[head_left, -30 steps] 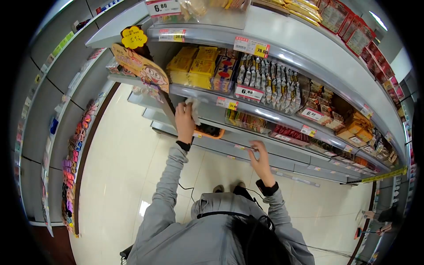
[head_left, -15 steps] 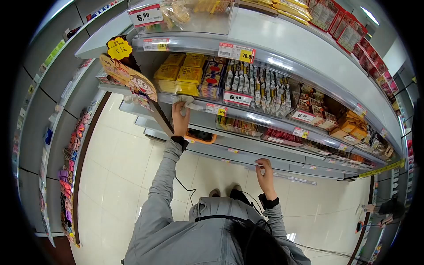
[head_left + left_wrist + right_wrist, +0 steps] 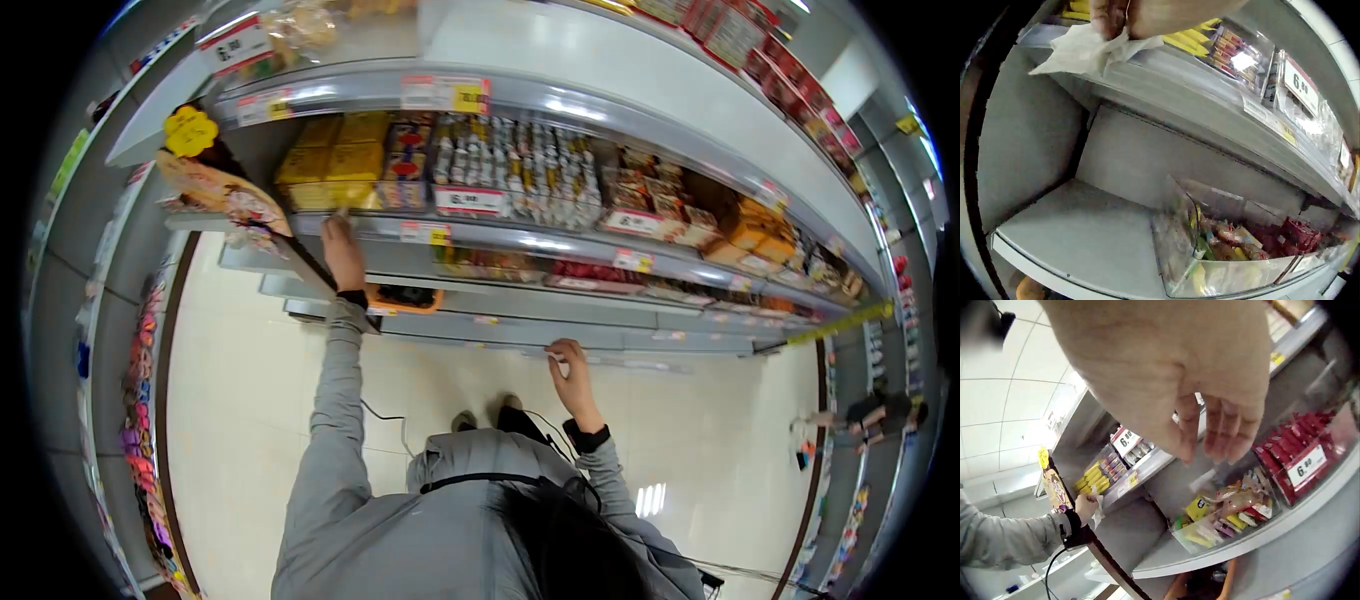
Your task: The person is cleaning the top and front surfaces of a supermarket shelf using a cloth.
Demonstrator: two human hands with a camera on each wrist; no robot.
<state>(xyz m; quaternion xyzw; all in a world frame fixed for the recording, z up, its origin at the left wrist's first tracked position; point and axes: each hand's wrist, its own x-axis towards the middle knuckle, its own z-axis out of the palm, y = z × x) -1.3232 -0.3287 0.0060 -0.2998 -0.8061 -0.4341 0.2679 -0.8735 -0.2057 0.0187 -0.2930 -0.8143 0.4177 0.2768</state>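
My left hand [image 3: 343,258] reaches up to the front edge of a shelf, just below the yellow packs [image 3: 335,165]. In the left wrist view its fingers pinch a crumpled white tissue [image 3: 1079,51], which lies against the shelf's pale front lip [image 3: 1200,80]. Part of the tissue is hidden under the fingers. My right hand [image 3: 574,380] hangs in front of the lower shelves, its fingers loosely bent and holding nothing. From the right wrist view, the fingers hang over a clear bin of mixed snacks [image 3: 1235,509].
A cartoon sign board [image 3: 215,190] stands at the shelf's left end. Clear bins with silvery sticks [image 3: 515,170] and red packs [image 3: 1297,450] line the shelves. An orange basket [image 3: 405,308] sits lower down. Another person [image 3: 880,410] is far right. Thin cables cross the floor.
The left hand has come up with the tissue from below the shelf to its front lip. The right hand has dropped slightly lower. The head view has swung right, so the shelves appear further left.
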